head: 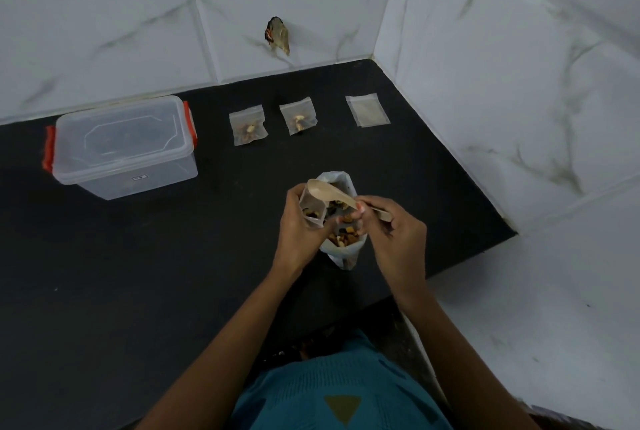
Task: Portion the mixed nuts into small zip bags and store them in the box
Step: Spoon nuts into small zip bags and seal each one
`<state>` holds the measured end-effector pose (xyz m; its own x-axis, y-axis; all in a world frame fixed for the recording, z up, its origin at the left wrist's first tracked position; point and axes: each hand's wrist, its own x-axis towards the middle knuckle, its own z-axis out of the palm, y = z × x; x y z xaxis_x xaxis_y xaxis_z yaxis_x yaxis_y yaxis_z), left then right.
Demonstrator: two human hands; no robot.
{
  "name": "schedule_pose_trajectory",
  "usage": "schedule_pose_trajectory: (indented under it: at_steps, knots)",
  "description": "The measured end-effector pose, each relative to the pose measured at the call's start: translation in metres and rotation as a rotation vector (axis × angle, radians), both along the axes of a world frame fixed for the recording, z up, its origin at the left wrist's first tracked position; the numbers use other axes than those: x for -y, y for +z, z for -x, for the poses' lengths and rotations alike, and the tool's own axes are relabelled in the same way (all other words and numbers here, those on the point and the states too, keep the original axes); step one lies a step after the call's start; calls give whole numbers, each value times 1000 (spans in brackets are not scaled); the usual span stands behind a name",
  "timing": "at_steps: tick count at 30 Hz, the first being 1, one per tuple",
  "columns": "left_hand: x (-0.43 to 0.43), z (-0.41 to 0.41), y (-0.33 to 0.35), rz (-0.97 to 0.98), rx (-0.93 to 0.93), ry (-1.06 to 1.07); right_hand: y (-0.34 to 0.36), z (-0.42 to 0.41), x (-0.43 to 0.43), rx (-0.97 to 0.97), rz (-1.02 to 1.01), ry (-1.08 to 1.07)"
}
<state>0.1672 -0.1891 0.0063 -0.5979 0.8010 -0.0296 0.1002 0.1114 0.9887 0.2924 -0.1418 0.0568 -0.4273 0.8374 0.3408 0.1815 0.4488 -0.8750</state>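
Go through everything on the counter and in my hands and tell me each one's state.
Box: lid on.
Zip bag nearest the box: holds nuts, lying flat.
Middle zip bag: holds nuts, lying flat.
Third zip bag: empty, flat.
Large nut bag: open, upright.
Held zip bag: open, partly filled, gripped by left hand.
Spoon: bowl looks empty, pinched by right hand.

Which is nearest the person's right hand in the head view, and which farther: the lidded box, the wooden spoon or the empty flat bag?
1. Wooden spoon, held in the right hand.
2. Empty flat bag, ahead, farther back.
3. Lidded box, far to the left.
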Motion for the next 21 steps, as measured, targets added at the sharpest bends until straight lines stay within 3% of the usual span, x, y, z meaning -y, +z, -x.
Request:
schedule_pose_trajectory:
  at_steps: [11, 21]
  knots:
    - [4, 11, -6, -6, 33, 16, -1, -8, -14, -36, 191, -108]
    - [18, 26, -19, 36, 32, -19, -40, -9, -21, 229, 326, -134]
